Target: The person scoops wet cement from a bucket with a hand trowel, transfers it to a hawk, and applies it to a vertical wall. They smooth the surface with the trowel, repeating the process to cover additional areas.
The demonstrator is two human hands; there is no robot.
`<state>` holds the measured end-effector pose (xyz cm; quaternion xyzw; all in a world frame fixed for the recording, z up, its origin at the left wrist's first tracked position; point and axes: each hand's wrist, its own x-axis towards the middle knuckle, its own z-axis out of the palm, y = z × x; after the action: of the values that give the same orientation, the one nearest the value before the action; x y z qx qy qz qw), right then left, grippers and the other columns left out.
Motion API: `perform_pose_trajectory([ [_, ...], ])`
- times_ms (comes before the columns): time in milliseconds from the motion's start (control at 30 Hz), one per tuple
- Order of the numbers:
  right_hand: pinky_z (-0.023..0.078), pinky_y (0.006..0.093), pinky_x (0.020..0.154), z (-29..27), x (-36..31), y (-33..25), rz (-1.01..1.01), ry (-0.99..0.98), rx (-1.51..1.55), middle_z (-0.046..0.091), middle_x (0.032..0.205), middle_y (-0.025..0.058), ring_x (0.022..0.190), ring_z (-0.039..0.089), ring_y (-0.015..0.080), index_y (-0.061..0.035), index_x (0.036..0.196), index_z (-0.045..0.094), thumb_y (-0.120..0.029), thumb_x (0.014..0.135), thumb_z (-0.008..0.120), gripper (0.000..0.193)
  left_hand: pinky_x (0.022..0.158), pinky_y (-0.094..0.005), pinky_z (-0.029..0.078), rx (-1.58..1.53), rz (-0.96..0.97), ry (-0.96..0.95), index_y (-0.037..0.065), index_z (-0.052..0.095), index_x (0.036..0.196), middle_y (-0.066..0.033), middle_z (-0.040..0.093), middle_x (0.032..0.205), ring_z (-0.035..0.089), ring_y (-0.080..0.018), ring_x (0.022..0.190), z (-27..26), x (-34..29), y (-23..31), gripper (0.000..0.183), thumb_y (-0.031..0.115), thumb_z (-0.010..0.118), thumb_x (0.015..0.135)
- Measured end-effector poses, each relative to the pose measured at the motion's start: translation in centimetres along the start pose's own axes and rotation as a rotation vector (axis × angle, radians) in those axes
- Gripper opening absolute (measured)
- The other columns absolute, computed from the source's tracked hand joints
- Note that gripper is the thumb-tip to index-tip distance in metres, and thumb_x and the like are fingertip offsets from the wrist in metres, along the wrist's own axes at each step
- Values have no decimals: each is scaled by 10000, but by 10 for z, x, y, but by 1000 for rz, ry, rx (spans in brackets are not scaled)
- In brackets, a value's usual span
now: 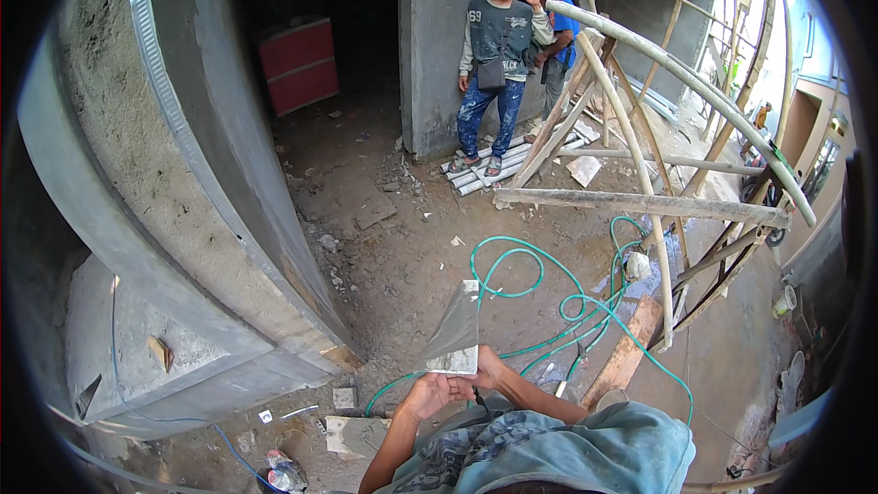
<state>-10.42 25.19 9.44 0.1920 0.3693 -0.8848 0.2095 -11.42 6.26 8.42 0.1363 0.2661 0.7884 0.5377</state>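
Note:
At the lower middle I hold a grey-and-white angular slab (457, 334) in front of my body, tilted up with its far end narrowing. Its exact kind is unclear; the grey face looks smooth and the edges pale. My left hand (437, 393) is closed at its near lower edge, fingers curled beneath it. At the near right corner, my right hand (490, 370) grips it too, its fingers partly hidden. Something small and dark shows between the hands. A green hose (512, 290) lies in loops on the dirt just beyond and to the right.
Bamboo and timber scaffolding (640, 206) stands at right. Two people are beyond: one (498, 55) stands by white pipes (476, 178), another (560, 27) behind. A plank (631, 348) lies at right. A curved concrete wall (183, 183) rises left. Tile pieces (352, 436) lie near my left arm.

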Motion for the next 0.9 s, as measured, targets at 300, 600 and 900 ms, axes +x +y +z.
perform_pose_trajectory([
  [300,537,441,741,2,14,15,143,-69,-62,665,1019,188,849,641,305,13,1178,600,-257,996,358,405,915,-552,496,-367,156,-48,56,584,1289,-114,686,1115,662,-310,984,0,-4,-5,651,582,442,933],
  [600,498,420,900,18,11,12,46,19,-319,658,1158,197,980,634,285,-49,1307,575,-535,1054,224,650,842,-516,554,-180,239,228,77,627,1202,-80,707,972,670,-260,828,7,-13,-5,447,445,490,988],
  [900,491,487,859,-250,-54,68,175,888,-638,640,1209,198,1055,625,338,-49,1339,541,-597,1010,284,689,891,-522,521,-142,259,342,83,646,996,-25,603,700,639,-251,741,-10,-37,-24,396,434,462,1010],
])
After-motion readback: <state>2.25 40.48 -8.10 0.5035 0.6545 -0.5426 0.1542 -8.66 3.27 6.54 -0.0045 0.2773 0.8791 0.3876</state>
